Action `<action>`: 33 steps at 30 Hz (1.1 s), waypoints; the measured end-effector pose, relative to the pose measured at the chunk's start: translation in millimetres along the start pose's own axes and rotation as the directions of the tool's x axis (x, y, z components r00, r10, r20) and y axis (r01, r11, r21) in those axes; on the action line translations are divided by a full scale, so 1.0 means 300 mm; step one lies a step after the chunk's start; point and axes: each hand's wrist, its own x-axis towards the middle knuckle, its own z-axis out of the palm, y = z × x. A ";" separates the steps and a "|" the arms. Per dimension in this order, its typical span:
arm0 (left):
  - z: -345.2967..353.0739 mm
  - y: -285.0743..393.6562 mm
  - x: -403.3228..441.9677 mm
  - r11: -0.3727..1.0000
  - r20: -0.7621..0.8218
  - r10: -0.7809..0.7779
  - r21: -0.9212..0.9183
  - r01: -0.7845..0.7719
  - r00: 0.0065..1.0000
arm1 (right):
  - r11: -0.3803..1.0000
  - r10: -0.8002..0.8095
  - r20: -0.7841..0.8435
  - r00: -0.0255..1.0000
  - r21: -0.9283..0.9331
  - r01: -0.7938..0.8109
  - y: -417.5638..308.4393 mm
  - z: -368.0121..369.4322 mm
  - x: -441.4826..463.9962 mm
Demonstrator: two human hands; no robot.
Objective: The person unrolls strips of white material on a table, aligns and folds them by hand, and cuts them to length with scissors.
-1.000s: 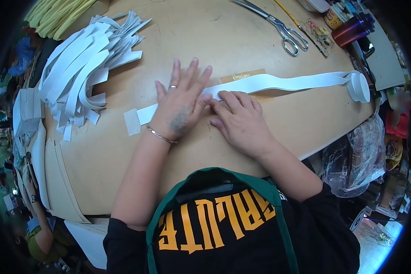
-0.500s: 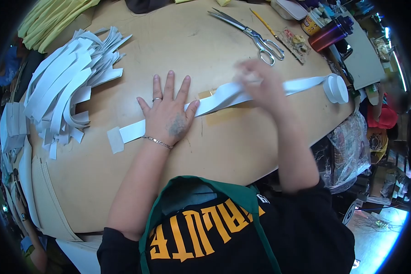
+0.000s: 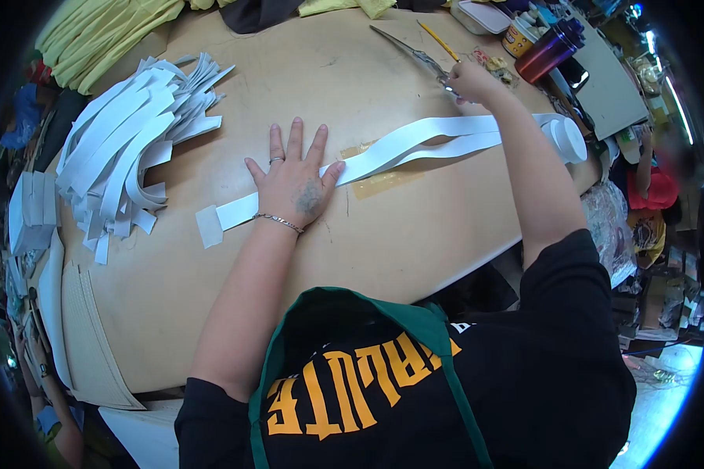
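While the left hand point(image 3: 293, 190) lies palm down on the table point(image 3: 164, 313), from where I stand I can see its fingers fanned wide, pressing across the white strip point(image 3: 438, 131) rather than pinching it. The thumb rests on the strip near the spot where its two layers part and run off, rippling, to the roll point(image 3: 567, 141) at the table's right side. At its other end the strip meets a pale piece of tape point(image 3: 209, 227), and brown tape point(image 3: 387, 184) shows beneath the layers, just beside the hand. The right hand point(image 3: 475, 80) reaches out over the far side, fingers curled down on the handles of the scissors point(image 3: 416, 53); how tightly they've closed I can't tell, as the hand covers most of the loops. The blades lie pointing away to the left, near a yellow pencil-like stick point(image 3: 438, 41). Beyond it sit a shallow white tub point(image 3: 481, 17), its contents hard to make out, and a yellow-labelled tub point(image 3: 519, 37), with a purple-red bottle point(image 3: 550, 51) leaning beside it; I can't see into the bottle. Over on the left, a heap of cut white strips point(image 3: 125, 141) spreads over the tabletop.
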 end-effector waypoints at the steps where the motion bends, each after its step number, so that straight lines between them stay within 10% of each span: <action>1: -0.005 0.000 0.000 1.000 0.001 0.006 -0.001 -0.006 1.000 | 0.975 -0.051 -0.016 0.999 0.217 0.054 0.020 -0.002 -0.033; 5: -0.009 0.001 -0.005 1.000 -0.007 0.012 -0.019 -0.012 1.000 | 0.516 -0.240 -0.138 0.961 0.820 0.247 0.120 0.076 -0.344; 7: -0.004 -0.002 -0.005 1.000 -0.019 0.014 -0.023 -0.014 1.000 | 0.669 -0.216 -0.024 0.976 0.725 0.166 0.106 0.099 -0.579; 11: -0.006 -0.001 -0.004 0.999 -0.030 0.025 -0.022 -0.026 0.999 | 0.525 -0.295 0.248 0.923 0.849 -0.061 0.088 0.264 -0.896; 13: -0.006 0.000 -0.005 0.999 -0.033 0.030 -0.019 -0.031 0.999 | 0.724 -0.277 0.361 0.890 0.688 -0.053 0.093 0.355 -0.968; 16: 0.001 0.000 -0.007 0.999 -0.039 0.028 -0.018 -0.029 0.999 | 0.603 -0.327 0.505 0.799 0.762 -0.235 0.058 0.416 -1.021; 33: 0.001 -0.005 -0.005 0.999 -0.044 0.021 -0.045 -0.023 0.999 | 0.640 -0.157 0.513 0.844 0.703 -0.309 -0.112 0.396 -0.951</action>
